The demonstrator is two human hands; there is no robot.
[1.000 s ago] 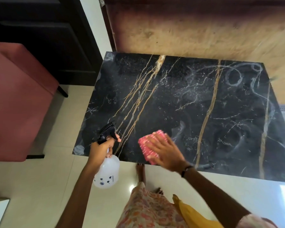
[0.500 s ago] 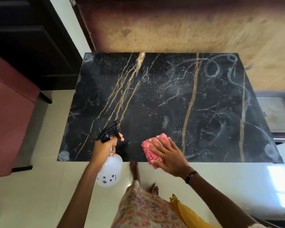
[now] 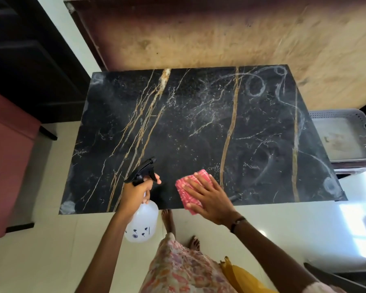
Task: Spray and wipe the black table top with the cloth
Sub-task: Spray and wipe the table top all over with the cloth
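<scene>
The black marble table top [image 3: 199, 127] with gold and white veins fills the middle of the view. A clear spray bottle [image 3: 141, 223] with a black trigger head hangs over the table's near edge, gripped at the neck by my left hand [image 3: 136, 194], one finger on the trigger. Its nozzle points over the table. A folded pink checked cloth [image 3: 188, 192] lies on the table near the front edge. My right hand [image 3: 209, 197] presses flat on the cloth with fingers spread.
A red upholstered seat [image 3: 9, 157] stands at the left. A grey perforated plastic tray [image 3: 344, 136] sits at the table's right side. A worn wooden panel [image 3: 220, 37] rises behind the table. My feet and patterned dress are on the white tiled floor below.
The view has shifted, so the table sits more centred. My right hand and the cloth stay near the front edge; my left hand still holds the bottle in the same pose.
</scene>
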